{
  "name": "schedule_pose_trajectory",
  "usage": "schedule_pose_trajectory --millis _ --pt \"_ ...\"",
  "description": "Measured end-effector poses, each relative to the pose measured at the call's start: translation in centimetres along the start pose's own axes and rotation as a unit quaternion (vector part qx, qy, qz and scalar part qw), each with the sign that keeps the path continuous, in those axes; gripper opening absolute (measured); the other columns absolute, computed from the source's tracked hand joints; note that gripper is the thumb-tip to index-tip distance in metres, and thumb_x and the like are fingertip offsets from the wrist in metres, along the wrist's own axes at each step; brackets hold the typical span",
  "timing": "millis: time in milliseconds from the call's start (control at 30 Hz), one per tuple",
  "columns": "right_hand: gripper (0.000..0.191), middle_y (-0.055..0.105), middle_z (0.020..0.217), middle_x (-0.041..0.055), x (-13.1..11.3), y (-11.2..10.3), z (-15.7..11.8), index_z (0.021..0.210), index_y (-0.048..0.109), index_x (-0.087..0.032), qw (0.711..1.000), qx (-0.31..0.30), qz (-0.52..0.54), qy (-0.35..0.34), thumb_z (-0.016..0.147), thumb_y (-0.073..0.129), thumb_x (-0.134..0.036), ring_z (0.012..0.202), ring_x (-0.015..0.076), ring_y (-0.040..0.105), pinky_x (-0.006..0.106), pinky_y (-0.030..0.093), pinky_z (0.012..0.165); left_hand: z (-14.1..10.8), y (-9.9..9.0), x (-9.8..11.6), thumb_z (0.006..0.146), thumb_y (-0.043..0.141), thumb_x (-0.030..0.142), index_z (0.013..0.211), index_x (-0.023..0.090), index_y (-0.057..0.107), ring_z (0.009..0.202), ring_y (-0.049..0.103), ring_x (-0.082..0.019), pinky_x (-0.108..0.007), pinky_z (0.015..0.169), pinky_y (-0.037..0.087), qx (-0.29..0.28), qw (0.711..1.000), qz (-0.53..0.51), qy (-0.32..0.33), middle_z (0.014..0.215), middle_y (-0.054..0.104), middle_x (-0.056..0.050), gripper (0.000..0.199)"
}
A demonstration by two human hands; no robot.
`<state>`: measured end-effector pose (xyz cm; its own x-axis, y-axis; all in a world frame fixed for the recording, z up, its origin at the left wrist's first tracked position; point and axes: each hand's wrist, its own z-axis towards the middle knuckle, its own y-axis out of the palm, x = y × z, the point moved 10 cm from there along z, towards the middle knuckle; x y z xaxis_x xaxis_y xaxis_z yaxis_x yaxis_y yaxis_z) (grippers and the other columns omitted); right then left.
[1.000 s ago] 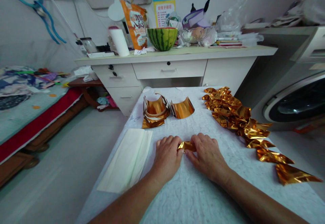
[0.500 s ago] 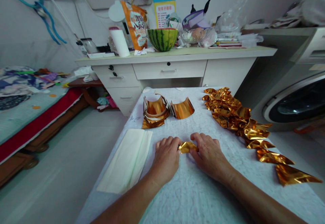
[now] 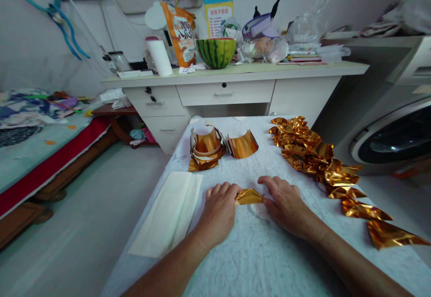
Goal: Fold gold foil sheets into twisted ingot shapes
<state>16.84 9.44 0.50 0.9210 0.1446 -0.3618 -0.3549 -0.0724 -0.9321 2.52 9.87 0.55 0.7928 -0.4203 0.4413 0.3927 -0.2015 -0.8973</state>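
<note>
A small folded piece of gold foil paper [image 3: 249, 196] lies on the cloth-covered table between my hands. My left hand [image 3: 220, 202] is closed over its left end, and the fingers hide that end. My right hand [image 3: 284, 202] has its thumb and index finger apart, with the thumb tip at or just beside the foil's right end; whether it touches I cannot tell. Beyond my hands stand a curled roll of gold foil sheets [image 3: 206, 146] and a smaller curved stack of foil sheets [image 3: 243, 144]. A flat cream paper packet [image 3: 168, 214] lies left of my left hand.
Many folded gold foil pieces [image 3: 303, 148] form a long row along the table's right side. Behind stands a white desk [image 3: 225, 92] with a half watermelon [image 3: 216, 53] and an orange pouch [image 3: 181, 34]. A washing machine [image 3: 404, 108] is at right, a bed [image 3: 60, 139] at left.
My right hand's thumb and index finger have spread apart and shifted slightly right, off the foil's right end, so more of the foil shows. My left hand stays on its left end.
</note>
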Motion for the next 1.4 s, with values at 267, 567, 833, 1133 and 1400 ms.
schedule_pose_trajectory --millis 267,567,833,1133,1400 --pt "0.042 0.059 0.111 0.0070 0.6 0.3 0.0 0.126 0.049 -0.030 1.000 -0.001 0.009 -0.020 0.087 0.050 -0.015 0.101 0.0248 0.055 0.039 0.037 0.084 -0.2 0.1 0.0 0.092 0.039 0.012 0.116 0.029 0.053 0.101 0.049 -0.021 -0.035 0.088 0.033 -0.017 1.000 0.004 0.011 0.107 0.058 -0.001 0.032" --pt "0.044 0.059 0.109 0.0067 0.5 0.5 0.1 0.128 0.049 -0.031 1.000 -0.007 0.001 -0.030 0.088 0.049 -0.012 0.099 0.0242 0.055 0.037 0.035 0.082 -0.5 0.3 0.0 0.089 0.035 0.006 0.126 0.030 0.050 0.102 0.048 -0.022 -0.036 0.089 0.034 -0.034 0.999 0.021 0.019 0.109 0.056 -0.003 0.046" --pt "0.045 0.059 0.111 0.0081 0.7 0.5 0.1 0.128 0.049 -0.027 0.999 -0.018 0.015 -0.037 0.087 0.048 -0.010 0.100 0.0237 0.055 0.037 0.036 0.084 -0.5 0.4 0.0 0.088 0.036 0.004 0.126 0.031 0.050 0.103 0.047 -0.022 -0.037 0.089 0.034 -0.037 0.999 0.025 0.011 0.110 0.056 -0.003 0.049" --pt "0.031 0.062 0.107 0.0077 0.8 -0.3 0.0 0.113 0.053 -0.020 0.996 -0.026 0.074 -0.040 0.086 0.043 -0.009 0.098 0.0215 0.055 0.035 0.037 0.086 -0.5 0.2 -0.1 0.091 0.037 0.008 0.123 0.029 0.052 0.100 0.048 -0.022 -0.036 0.089 0.034 -0.024 1.000 0.015 0.013 0.109 0.057 -0.003 0.042" --pt "0.014 0.061 0.093 0.0042 -0.8 -1.4 -0.6 0.092 0.054 -0.020 0.994 -0.022 0.081 -0.068 0.082 0.062 -0.027 0.088 0.0213 0.054 0.035 0.038 0.079 -0.4 0.0 0.0 0.090 0.039 0.009 0.122 0.028 0.053 0.099 0.049 -0.022 -0.036 0.088 0.034 -0.010 1.000 0.009 0.017 0.107 0.058 -0.003 0.039"
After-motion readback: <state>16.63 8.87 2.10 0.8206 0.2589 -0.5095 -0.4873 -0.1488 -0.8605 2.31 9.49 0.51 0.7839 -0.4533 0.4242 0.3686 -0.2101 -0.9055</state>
